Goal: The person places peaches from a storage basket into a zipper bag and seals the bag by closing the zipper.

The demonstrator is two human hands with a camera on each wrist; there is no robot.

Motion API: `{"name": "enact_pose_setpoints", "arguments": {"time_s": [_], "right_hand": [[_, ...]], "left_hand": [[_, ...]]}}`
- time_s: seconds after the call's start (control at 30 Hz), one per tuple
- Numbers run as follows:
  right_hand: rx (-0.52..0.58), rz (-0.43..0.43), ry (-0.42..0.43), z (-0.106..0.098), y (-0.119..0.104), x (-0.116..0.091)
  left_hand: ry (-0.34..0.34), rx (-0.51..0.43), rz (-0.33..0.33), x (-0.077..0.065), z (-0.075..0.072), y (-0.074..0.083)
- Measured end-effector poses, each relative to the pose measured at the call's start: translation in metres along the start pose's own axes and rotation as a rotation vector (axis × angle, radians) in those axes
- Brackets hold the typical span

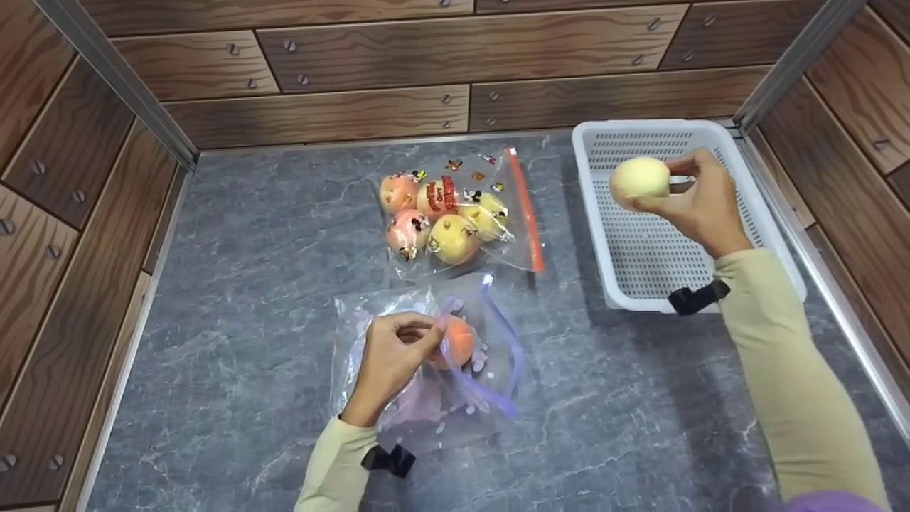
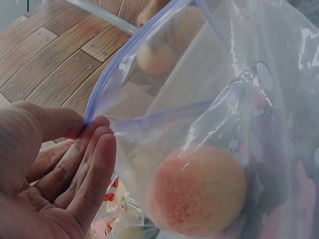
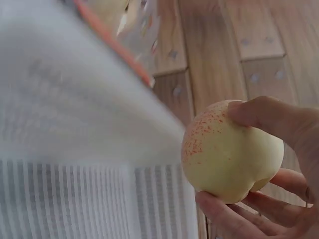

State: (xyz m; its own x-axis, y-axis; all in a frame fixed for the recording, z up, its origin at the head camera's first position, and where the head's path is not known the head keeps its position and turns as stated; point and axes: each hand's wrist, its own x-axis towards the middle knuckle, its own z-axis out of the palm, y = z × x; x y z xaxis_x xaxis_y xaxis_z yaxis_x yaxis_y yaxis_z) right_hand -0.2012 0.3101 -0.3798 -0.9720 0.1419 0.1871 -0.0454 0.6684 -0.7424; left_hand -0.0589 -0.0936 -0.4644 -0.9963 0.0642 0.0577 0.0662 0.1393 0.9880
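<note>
My right hand (image 1: 700, 203) grips a pale yellow peach (image 1: 641, 183) above the white basket (image 1: 611, 281); in the right wrist view red speckles show on one side of the peach (image 3: 229, 152). With thumb and fingertips, my left hand (image 1: 398, 352) pinches the purple zip edge of a clear bag (image 1: 508, 341), holding its mouth apart. Inside that bag lies an orange-pink peach (image 1: 458, 343), seen through the plastic in the left wrist view too. Part of the bag is hidden under the left hand.
Behind the purple-edged bag lies a clear bag with a red zip edge (image 1: 525, 213), holding several pink and yellow peaches (image 1: 453, 240). Wood-patterned walls (image 1: 362, 57) enclose the grey marbled table (image 1: 242, 284) at the back and sides.
</note>
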Motion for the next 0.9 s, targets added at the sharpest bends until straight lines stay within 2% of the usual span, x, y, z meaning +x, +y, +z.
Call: {"name": "enact_pose_setpoints", "arguments": {"time_s": [0.13, 0.3, 0.43, 0.63, 0.9], "right_hand": [[0.164, -0.037, -0.005, 0.011, -0.018, -0.022], [0.343, -0.089, -0.049, 0.033, -0.031, -0.057], [0.434, -0.096, -0.103, 0.050, -0.040, -0.083], [0.558, -0.055, -0.212, 0.074, -0.046, -0.117], [0.651, -0.055, -0.356, 0.096, -0.047, -0.144]], "left_hand": [[0.005, 0.015, 0.019, -0.001, 0.000, 0.001], [0.015, 0.028, 0.047, -0.002, 0.002, 0.000], [0.010, 0.006, 0.042, -0.002, 0.003, 0.002], [-0.001, -0.010, 0.019, -0.002, 0.004, 0.004], [0.005, 0.005, 0.033, -0.002, 0.005, 0.004]]}}
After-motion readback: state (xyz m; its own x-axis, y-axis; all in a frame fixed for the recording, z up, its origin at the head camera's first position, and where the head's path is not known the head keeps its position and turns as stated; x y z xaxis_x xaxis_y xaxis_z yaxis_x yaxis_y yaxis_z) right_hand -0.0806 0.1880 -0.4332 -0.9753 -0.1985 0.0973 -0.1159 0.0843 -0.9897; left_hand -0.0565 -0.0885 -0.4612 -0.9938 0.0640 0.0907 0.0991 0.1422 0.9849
